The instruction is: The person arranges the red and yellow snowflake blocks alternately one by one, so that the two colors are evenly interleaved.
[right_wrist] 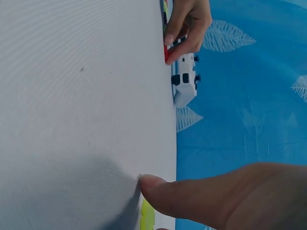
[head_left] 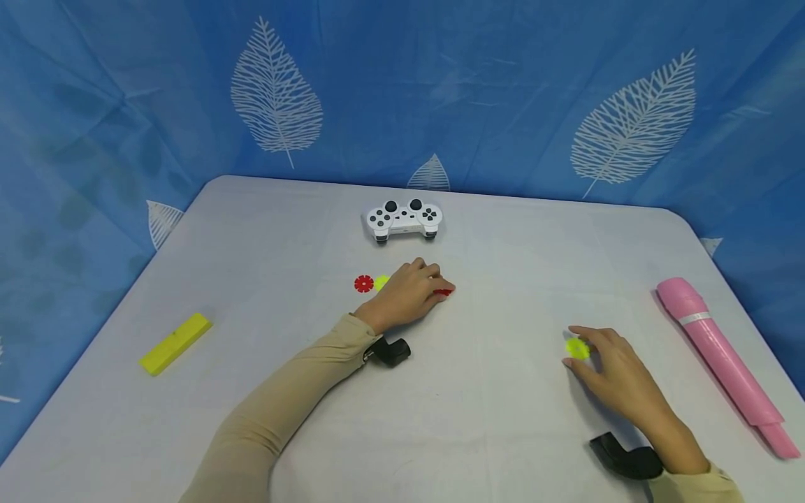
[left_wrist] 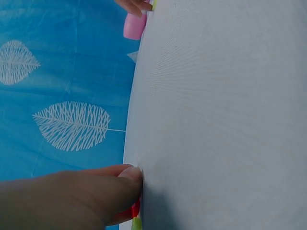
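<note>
In the head view, my left hand (head_left: pixel 409 293) reaches to the middle of the white table and pinches a small red notched disc (head_left: pixel 443 292) between thumb and fingers. To its left lie another red notched disc (head_left: pixel 363 283) and a yellow-green one (head_left: pixel 381 282), the latter partly covered by the hand. My right hand (head_left: pixel 619 374) is low over the table on the right. Its thumb and forefinger are spread around a yellow-green notched disc (head_left: pixel 577 348). In the right wrist view, this disc (right_wrist: pixel 147 215) shows edge-on beside the thumb.
A white game controller (head_left: pixel 404 221) lies beyond the left hand. At the far left is a yellow bar (head_left: pixel 176 344). A pink wrapped tube (head_left: pixel 723 360) lies along the right side. Blue leaf-patterned cloth (head_left: pixel 503 98) hangs behind the table (head_left: pixel 490 433).
</note>
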The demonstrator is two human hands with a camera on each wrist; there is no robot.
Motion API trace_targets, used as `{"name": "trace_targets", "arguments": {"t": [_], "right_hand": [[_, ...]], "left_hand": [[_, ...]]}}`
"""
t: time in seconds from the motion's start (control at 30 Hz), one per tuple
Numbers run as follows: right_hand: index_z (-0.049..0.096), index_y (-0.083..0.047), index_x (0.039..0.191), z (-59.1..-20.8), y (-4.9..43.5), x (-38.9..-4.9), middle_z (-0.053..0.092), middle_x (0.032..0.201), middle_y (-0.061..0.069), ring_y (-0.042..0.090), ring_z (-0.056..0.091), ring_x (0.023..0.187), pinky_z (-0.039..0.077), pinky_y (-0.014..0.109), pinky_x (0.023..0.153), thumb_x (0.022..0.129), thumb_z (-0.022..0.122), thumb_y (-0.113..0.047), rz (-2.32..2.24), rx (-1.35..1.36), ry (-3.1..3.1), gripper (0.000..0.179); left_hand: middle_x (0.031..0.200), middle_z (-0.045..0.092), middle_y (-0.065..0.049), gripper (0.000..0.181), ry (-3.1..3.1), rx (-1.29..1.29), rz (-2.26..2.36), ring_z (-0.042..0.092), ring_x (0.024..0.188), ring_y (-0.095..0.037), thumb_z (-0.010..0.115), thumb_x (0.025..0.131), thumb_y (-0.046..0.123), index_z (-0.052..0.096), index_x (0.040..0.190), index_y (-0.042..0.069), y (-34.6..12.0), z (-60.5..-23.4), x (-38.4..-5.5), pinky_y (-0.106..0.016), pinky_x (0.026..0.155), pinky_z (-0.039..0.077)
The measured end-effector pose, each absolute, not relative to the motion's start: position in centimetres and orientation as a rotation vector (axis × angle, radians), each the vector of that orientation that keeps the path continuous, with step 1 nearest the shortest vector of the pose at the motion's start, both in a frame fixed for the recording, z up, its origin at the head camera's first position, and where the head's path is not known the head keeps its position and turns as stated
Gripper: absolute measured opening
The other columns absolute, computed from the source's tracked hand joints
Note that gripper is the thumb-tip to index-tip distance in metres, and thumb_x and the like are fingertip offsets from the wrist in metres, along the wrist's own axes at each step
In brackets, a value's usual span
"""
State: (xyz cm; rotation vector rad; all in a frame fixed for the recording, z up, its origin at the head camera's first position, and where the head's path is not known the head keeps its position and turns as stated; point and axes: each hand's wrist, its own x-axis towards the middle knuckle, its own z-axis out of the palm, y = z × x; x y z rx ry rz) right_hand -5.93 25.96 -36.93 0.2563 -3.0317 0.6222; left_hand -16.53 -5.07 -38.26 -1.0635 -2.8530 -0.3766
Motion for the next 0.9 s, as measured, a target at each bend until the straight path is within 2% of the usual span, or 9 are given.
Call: {"name": "trace_targets", "arguments": {"t": [0.27,0.6,0.77,0.9], "right_hand": [[0.054,0.003,0.116,-37.32,26.17,-6.03,0.055,0.098,0.021,0.032,0.052,0.086,0.039,0.049,0.073,0.073,0.070,-0.006,0.663,0.284,-2.975,0.047],[0.055,-0.001,0.116,-37.64,26.33,-6.22,0.054,0.092,0.016,0.019,0.048,0.076,0.036,0.026,0.060,0.073,0.071,-0.004,0.692,0.279,-2.954,0.046],[0.057,-0.002,0.115,-37.70,26.17,-6.11,0.051,0.090,0.014,0.017,0.046,0.073,0.036,0.022,0.058,0.071,0.071,-0.003,0.707,0.262,-2.936,0.046],[0.060,-0.005,0.109,-37.77,26.09,-6.10,0.052,0.089,0.012,0.007,0.044,0.068,0.037,0.020,0.055,0.069,0.072,0.000,0.730,0.304,-2.888,0.042]], "left_hand": [[0.099,0.061,0.002,0.026,-2.873,-1.059,-0.387,0.047,0.088,-0.016,0.059,0.088,0.025,0.065,0.113,0.023,-5.06,-38.20,-16.45,-0.026,0.070,0.040],[0.099,0.061,0.003,0.026,-2.872,-1.058,-0.401,0.047,0.086,-0.016,0.058,0.088,0.024,0.065,0.112,0.023,-5.12,-38.27,-16.37,-0.026,0.069,0.039],[0.099,0.061,0.003,0.025,-2.866,-1.060,-0.408,0.046,0.086,-0.016,0.059,0.088,0.024,0.065,0.112,0.023,-5.12,-38.33,-16.31,-0.025,0.068,0.038],[0.099,0.061,0.003,0.025,-2.870,-1.054,-0.407,0.046,0.086,-0.015,0.059,0.088,0.024,0.065,0.112,0.023,-5.11,-38.41,-16.35,-0.025,0.069,0.038]]}}
